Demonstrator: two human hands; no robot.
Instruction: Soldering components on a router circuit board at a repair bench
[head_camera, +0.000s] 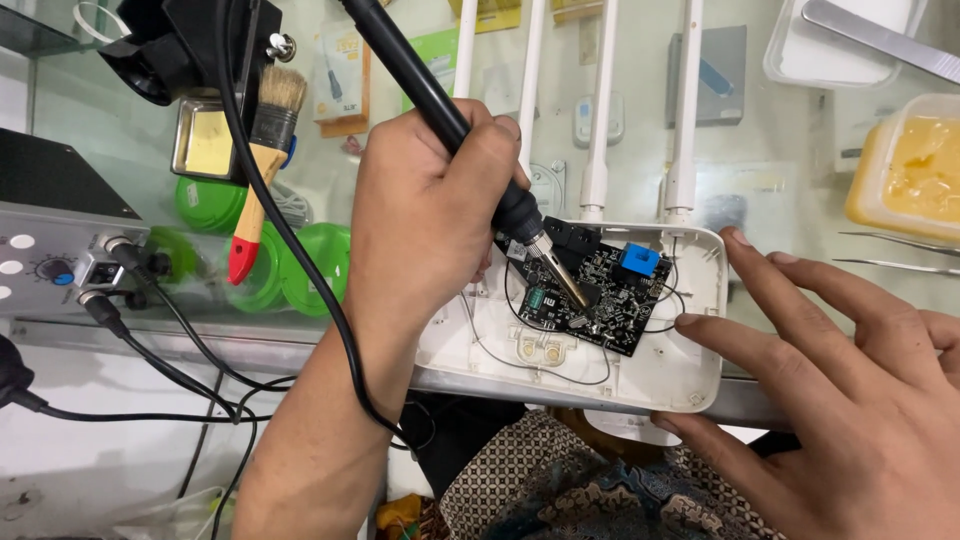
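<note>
Nearest the camera, patterned fabric (560, 490) lay below the metal edge of the glass-topped bench (140, 150), where the right hand (860, 400), fingers spread open and holding nothing, steadied the white router shell (660, 370) at its right rim. The left hand (425, 215) was closed round the black soldering iron (450, 120), its tip on the dark circuit board (600, 295) inside the shell. Farther off stood a red-handled brush (262, 150), green lids (310, 265) and a grey control unit (50, 250); the four white antennas (598, 120) and the yellow tub (915, 165) were cut off by the frame, and the solder point was too small to discern.
</note>
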